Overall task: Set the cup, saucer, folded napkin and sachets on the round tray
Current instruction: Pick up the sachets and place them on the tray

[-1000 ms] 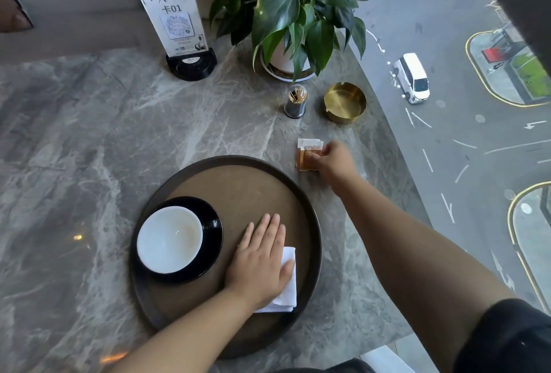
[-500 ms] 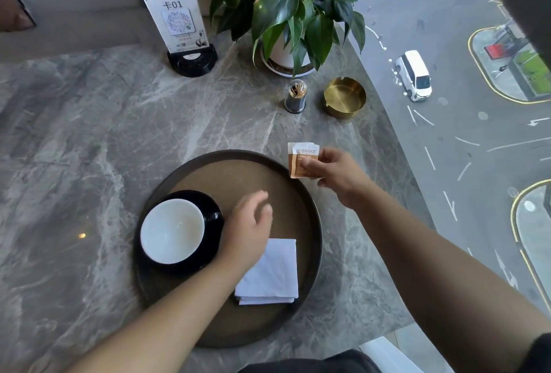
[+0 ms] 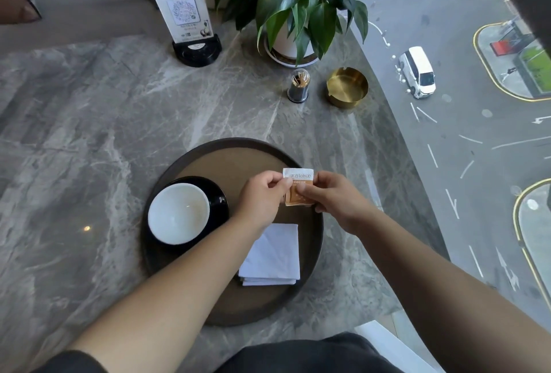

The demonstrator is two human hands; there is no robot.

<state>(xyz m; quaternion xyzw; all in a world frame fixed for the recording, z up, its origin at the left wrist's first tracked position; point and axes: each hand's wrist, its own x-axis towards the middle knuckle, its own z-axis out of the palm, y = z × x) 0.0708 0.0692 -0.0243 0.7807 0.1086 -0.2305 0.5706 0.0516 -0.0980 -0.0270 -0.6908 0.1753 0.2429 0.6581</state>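
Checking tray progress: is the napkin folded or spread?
Folded: the napkin lies as a compact square on the tray, layered edges showing.

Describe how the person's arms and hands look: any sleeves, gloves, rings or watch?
Both forearms are bare. The left hand and right hand show no gloves, rings or watch. A dark sleeve edge appears at the left upper arm, near the picture's bottom corner.

Hands (image 3: 301, 199) cover sachets (image 3: 298, 177) lower half; count unclear.
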